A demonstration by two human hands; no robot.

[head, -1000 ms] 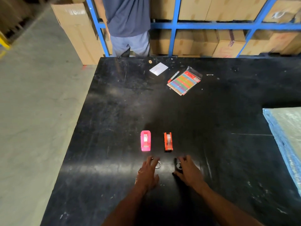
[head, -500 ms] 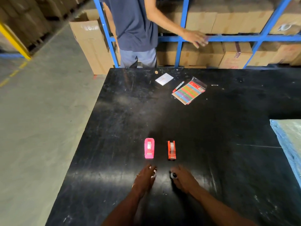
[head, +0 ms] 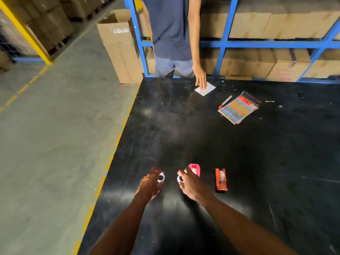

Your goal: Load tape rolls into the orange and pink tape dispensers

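Note:
Two small tape dispensers stand on the black table [head: 202,137]. The pink dispenser [head: 195,168] is partly hidden behind my right hand [head: 191,185]; the orange dispenser [head: 221,179] stands free to its right, with a clear roll seated in it. My left hand [head: 150,184] grips a small white-cored tape roll [head: 161,177] at its fingertips. A second small tape roll [head: 180,179] is pinched in my right hand just left of the pink dispenser. Both rolls are held close above the table.
Across the table a person stands with a hand [head: 201,80] on a white card [head: 207,89]. A red marker [head: 225,102] and a packet of coloured strips [head: 238,108] lie at the far right. The table's left edge runs beside concrete floor. Blue racking with cartons stands behind.
Both hands have picked up a roll each from the table and lifted them. The view swung left. The person across lowered a hand from the rack onto the white card.

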